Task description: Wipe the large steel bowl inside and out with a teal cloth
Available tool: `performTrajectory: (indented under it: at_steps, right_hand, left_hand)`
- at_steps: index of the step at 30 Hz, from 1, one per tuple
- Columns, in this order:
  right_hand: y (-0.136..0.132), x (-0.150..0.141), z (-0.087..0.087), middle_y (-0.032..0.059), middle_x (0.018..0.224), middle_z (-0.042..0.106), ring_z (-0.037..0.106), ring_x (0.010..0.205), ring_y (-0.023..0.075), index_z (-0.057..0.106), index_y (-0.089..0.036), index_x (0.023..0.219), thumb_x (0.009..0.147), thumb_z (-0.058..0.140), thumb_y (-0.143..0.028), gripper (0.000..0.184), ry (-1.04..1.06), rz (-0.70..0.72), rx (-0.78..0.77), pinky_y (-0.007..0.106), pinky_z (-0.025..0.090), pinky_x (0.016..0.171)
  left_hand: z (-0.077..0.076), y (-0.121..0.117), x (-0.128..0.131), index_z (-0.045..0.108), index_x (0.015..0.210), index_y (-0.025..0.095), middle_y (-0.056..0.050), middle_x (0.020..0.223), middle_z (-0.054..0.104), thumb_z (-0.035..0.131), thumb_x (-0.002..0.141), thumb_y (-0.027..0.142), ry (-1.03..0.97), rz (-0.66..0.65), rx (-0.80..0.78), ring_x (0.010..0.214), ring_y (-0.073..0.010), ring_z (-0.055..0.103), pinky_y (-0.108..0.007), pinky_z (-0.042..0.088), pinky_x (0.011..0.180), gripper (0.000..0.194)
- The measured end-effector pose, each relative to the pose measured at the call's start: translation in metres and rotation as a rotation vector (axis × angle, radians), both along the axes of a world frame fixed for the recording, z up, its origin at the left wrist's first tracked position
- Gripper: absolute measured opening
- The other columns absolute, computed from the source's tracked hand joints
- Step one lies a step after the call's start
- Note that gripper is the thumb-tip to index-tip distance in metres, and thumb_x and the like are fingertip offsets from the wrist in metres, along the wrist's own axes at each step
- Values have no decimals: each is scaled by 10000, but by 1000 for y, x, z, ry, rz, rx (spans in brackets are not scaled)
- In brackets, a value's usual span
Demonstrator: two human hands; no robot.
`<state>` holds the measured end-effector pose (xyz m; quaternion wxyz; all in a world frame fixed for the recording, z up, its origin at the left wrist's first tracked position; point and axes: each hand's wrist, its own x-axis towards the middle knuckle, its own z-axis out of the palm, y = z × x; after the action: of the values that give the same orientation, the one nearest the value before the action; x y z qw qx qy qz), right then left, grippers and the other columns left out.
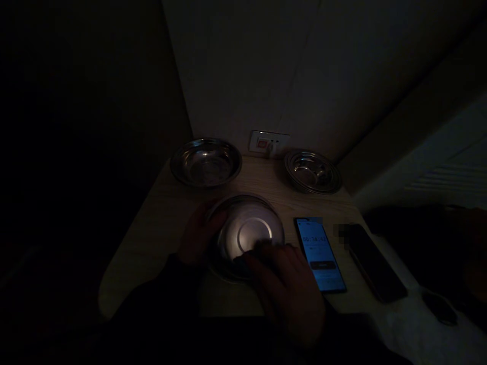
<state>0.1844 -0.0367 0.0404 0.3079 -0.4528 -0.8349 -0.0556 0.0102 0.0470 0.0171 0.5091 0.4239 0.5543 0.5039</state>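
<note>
A steel bowl faces me bottom side up at the middle of the small table, its ring-shaped base showing. My left hand is closed around its left edge, with the thumb lying over the outer surface. Pressed to the lower right of the bowl's underside, my right hand has its fingers bent around a dark cloth-like pad. In the dim light its exact kind is hard to make out. The bowl's lower rim is partly hidden by the right hand.
A wide steel bowl stands at the back left, and stacked steel bowls at the back right. A lit phone showing a timer lies right of my hand, beside a dark flat object. A wall socket is behind.
</note>
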Motion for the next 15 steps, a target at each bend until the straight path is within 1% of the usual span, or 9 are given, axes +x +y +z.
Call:
performTrajectory:
  at_steps: [3,5,7,11,13,15]
  right_hand:
    - [-5,12,0,88,924,661,551,777,201,662,-165,1041,905,502,-153,210,-30,0,7,333,445,658]
    - [-7,15,1,93,922,661,550,775,204,660,-160,1046,911,485,-152,222,-38,-10,6,338,449,658]
    - [-7,10,2,99,952,663,561,805,212,660,-158,1043,917,470,-155,229,-34,-19,6,342,459,670]
    - [-1,-4,4,89,997,669,578,861,220,656,-165,1052,930,459,-168,233,-31,-7,15,345,484,706]
    - [0,-3,5,88,1005,669,579,883,222,644,-166,1075,928,467,-159,231,-22,-1,6,344,496,720]
    - [-1,3,4,101,1005,662,579,883,220,632,-151,1081,916,488,-142,219,-6,-8,5,335,505,714]
  left_hand:
    - [-2,1,1,611,1053,150,-82,1034,695,709,620,520,-22,2,0,1020,-293,606,-398,453,901,578]
    - [-4,1,1,613,1055,149,-86,1066,685,714,621,512,-29,1,27,1051,-293,590,-396,436,927,575]
    - [-6,1,1,607,1069,150,-85,1084,677,716,616,512,-34,0,42,1067,-292,579,-396,424,942,590]
    - [-5,1,1,605,1060,153,-72,1043,687,723,603,512,-58,-3,38,1027,-281,594,-390,437,920,593]
    - [-3,1,1,606,1051,156,-70,1037,689,732,598,508,-81,-1,36,1021,-277,597,-381,445,905,588]
    - [-4,1,1,605,1049,155,-72,1023,693,744,582,514,-109,-5,21,1000,-279,607,-378,459,878,605]
